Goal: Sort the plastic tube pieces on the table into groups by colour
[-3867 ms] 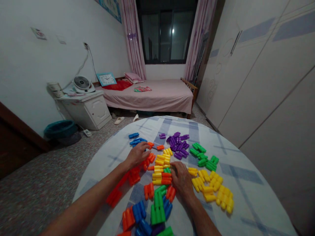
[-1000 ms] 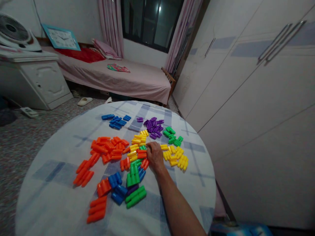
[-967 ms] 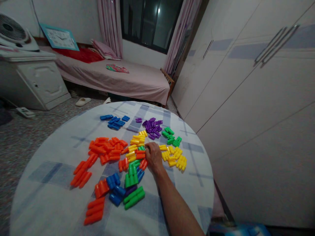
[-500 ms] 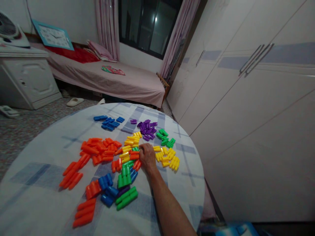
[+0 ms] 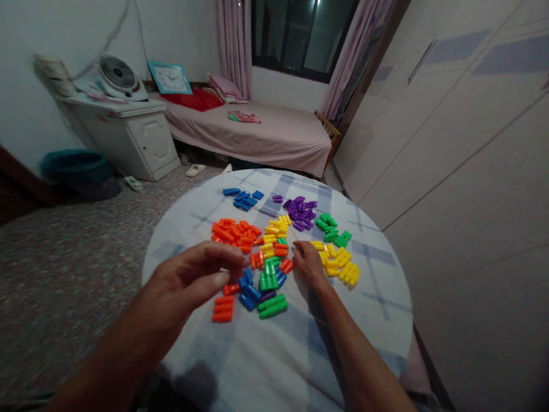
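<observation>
My left hand [image 5: 199,272] hovers over the near left of the round table, thumb apart from the curved fingers and nothing visible between them. It hides part of the orange pieces [image 5: 234,232] and some near red-orange ones. My right hand [image 5: 309,262] is low over the cloth between the mixed-colour pieces and a yellow group [image 5: 338,262]; its fingers are slightly spread, with nothing seen in them. Beside it are green joined plastic pieces [image 5: 269,276], shaped like short rounded tubes. Blue pieces [image 5: 250,296] and a longer green piece [image 5: 273,306] lie nearer me.
Toward the far edge of the checked tablecloth [image 5: 364,332] lie blue pieces [image 5: 243,199], a purple pile [image 5: 300,212] and a green group [image 5: 333,229]. A bed [image 5: 266,134] stands behind the table, a white wardrobe [image 5: 463,217] to the right, a cabinet [image 5: 150,143] at left.
My left hand has come into view from the lower left. My right hand has drawn slightly away from the middle pieces. The view has swung left, so everything appears further right.
</observation>
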The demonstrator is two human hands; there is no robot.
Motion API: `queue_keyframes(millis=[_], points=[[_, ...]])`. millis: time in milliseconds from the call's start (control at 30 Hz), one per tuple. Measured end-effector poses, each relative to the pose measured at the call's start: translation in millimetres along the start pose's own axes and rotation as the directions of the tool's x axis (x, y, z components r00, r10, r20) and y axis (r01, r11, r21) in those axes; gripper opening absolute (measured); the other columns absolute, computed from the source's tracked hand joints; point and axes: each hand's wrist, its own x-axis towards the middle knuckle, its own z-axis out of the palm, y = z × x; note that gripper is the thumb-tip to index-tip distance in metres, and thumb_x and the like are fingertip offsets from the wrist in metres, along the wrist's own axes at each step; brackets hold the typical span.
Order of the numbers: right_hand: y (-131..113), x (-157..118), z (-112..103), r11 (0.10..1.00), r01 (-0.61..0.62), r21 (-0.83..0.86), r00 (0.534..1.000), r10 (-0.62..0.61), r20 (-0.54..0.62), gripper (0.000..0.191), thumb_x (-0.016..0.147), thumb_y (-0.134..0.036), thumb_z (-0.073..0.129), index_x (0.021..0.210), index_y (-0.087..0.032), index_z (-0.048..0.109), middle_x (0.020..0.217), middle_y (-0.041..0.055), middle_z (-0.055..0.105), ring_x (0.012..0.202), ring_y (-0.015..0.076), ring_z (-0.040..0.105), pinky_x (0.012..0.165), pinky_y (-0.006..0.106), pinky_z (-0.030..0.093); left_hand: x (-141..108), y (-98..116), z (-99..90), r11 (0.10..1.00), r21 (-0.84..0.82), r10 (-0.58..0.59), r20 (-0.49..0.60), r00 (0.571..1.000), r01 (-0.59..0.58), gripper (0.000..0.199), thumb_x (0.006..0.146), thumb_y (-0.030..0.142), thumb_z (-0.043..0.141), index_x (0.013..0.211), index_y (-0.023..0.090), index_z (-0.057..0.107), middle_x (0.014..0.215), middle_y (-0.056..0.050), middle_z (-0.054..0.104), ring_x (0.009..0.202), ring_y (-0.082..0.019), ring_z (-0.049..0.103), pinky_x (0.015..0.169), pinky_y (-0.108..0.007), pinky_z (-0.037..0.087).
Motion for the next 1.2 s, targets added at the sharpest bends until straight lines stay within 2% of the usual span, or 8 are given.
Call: queue_keyframes(millis=[167, 267, 367, 600, 733, 867, 1000, 1200], points=[[5.9, -33.8, -9.6, 0.999, 0.038, 0.009, 0.992, -0.037, -0.117, 0.026, 0.080, -0.019, 0.043, 0.100, -0.016, 0.060, 0.102, 0.0106, 0.060, 0.100, 0.0215, 0.053, 0.091, 0.039, 0.042, 46.6, -72.3, 1.1, 0.846, 0.529, 0.146, -0.353, 0.924, 0.068, 0.051, 0.077, 0.037, 0.054, 0.123, 0.016, 0.050, 0.138, -0.013, 0.041, 0.129, -0.030, 0.037, 0.108, -0.046, 0.032], [7.4, -40.5, -8.8, 0.999, 0.048, -0.002, 0.991, -0.047, -0.126, 0.026, 0.079, -0.018, 0.044, 0.099, -0.018, 0.060, 0.102, 0.0097, 0.060, 0.099, 0.0216, 0.054, 0.090, 0.040, 0.042, 53.1, -124.0, -2.0, 0.683, 0.721, 0.154, -0.301, 0.941, 0.118, 0.065, 0.078, 0.041, 0.055, 0.135, 0.014, 0.038, 0.146, -0.016, 0.028, 0.136, -0.034, 0.025, 0.110, -0.049, 0.028], [8.0, -38.8, -7.3, 0.999, 0.042, -0.022, 0.992, -0.045, -0.120, 0.025, 0.078, -0.018, 0.045, 0.097, -0.019, 0.062, 0.099, 0.0094, 0.061, 0.097, 0.0223, 0.054, 0.088, 0.040, 0.043, 69.2, -143.5, -4.8, 0.573, 0.819, 0.217, -0.193, 0.957, 0.035, 0.069, 0.080, 0.044, 0.055, 0.139, 0.017, 0.032, 0.149, -0.016, 0.025, 0.138, -0.036, 0.019, 0.109, -0.052, 0.027], [9.3, -38.0, -7.0, 0.999, 0.047, -0.018, 0.992, -0.049, -0.117, 0.024, 0.078, -0.019, 0.045, 0.094, -0.019, 0.063, 0.100, 0.0092, 0.061, 0.097, 0.0227, 0.054, 0.087, 0.040, 0.043, 131.4, -134.1, 7.1, 0.527, 0.847, 0.183, -0.034, 0.983, -0.068, 0.076, 0.079, 0.047, 0.056, 0.140, 0.012, 0.028, 0.148, -0.019, 0.027, 0.138, -0.035, 0.020, 0.109, -0.049, 0.026], [10.0, -38.2, -6.8, 0.999, 0.043, -0.017, 0.993, -0.044, -0.113, 0.024, 0.079, -0.019, 0.045, 0.095, -0.020, 0.063, 0.100, 0.0087, 0.061, 0.097, 0.0225, 0.054, 0.087, 0.040, 0.043, 141.0, -126.7, 12.5, 0.503, 0.857, 0.237, -0.012, 0.971, -0.113, 0.075, 0.076, 0.042, 0.057, 0.141, 0.017, 0.028, 0.149, -0.016, 0.025, 0.138, -0.034, 0.018, 0.108, -0.052, 0.024], [8.9, -37.7, -7.1, 0.999, 0.032, -0.015, 0.993, -0.033, -0.110, 0.022, 0.079, -0.019, 0.046, 0.093, -0.020, 0.063, 0.100, 0.0087, 0.061, 0.097, 0.0224, 0.054, 0.088, 0.040, 0.043, 132.7, -106.4, 16.5, 0.412, 0.824, 0.409, 0.213, 0.887, -0.388, 0.059, 0.080, 0.037, 0.054, 0.135, 0.022, 0.040, 0.150, -0.010, 0.024, 0.140, -0.030, 0.014, 0.110, -0.050, 0.019], [7.3, -37.5, -7.6, 1.000, 0.028, -0.006, 0.993, -0.028, -0.114, 0.022, 0.079, -0.019, 0.046, 0.093, -0.020, 0.063, 0.099, 0.0088, 0.061, 0.096, 0.0223, 0.054, 0.087, 0.040, 0.043, 135.0, -88.1, 30.2, 0.325, 0.720, 0.411, 0.476, 0.777, -0.613, 0.042, 0.082, 0.036, 0.054, 0.123, 0.027, 0.056, 0.143, -0.007, 0.039, 0.137, -0.031, 0.020, 0.110, -0.050, 0.020], [7.4, -37.3, -8.0, 0.999, 0.038, -0.002, 0.993, -0.038, -0.114, 0.022, 0.079, -0.019, 0.045, 0.092, -0.021, 0.063, 0.099, 0.0083, 0.060, 0.096, 0.0221, 0.054, 0.087, 0.040, 0.044, 160.8, -95.2, 44.9, 0.291, 0.720, 0.343, 0.536, 0.772, -0.629, 0.033, 0.084, 0.032, 0.052, 0.116, 0.029, 0.061, 0.128, -0.005, 0.054, 0.126, -0.029, 0.038, 0.105, -0.050, 0.028]])
